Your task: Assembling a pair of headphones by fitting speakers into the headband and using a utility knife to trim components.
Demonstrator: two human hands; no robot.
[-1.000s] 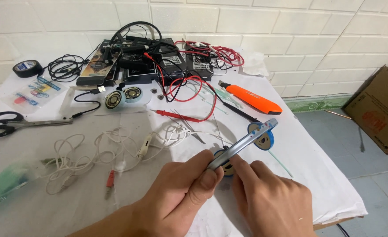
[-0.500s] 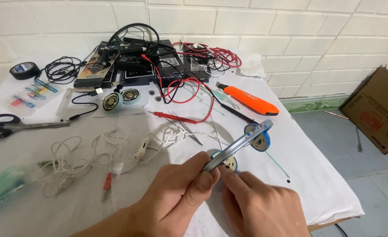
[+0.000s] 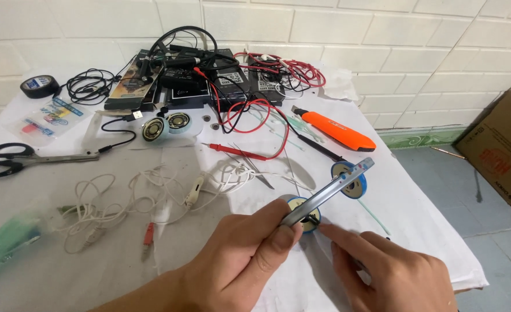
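Observation:
My left hand (image 3: pixel 244 263) grips the near end of a slim silvery-blue phone (image 3: pixel 330 189), held edge-on and slanting up to the right above the table. My right hand (image 3: pixel 391 274) is just below it, index finger reaching to the phone's lower end, where a small dark part sits. Under the phone lie two round blue-rimmed speaker discs, one (image 3: pixel 308 215) near my fingers and another (image 3: pixel 351 179) farther right. White earphone cables (image 3: pixel 151 193) sprawl to the left.
The white-covered table (image 3: pixel 423 231) carries black scissors (image 3: pixel 18 159), an orange tool (image 3: pixel 339 131), red test leads (image 3: pixel 250 121), two more small speakers (image 3: pixel 166 126), black tape (image 3: pixel 39 85), and a pile of black devices and cables at the back. A cardboard box (image 3: pixel 501 147) stands on the floor at right.
The phone has dropped a little and come nearer to me; my right index finger has stretched out to its lower end.

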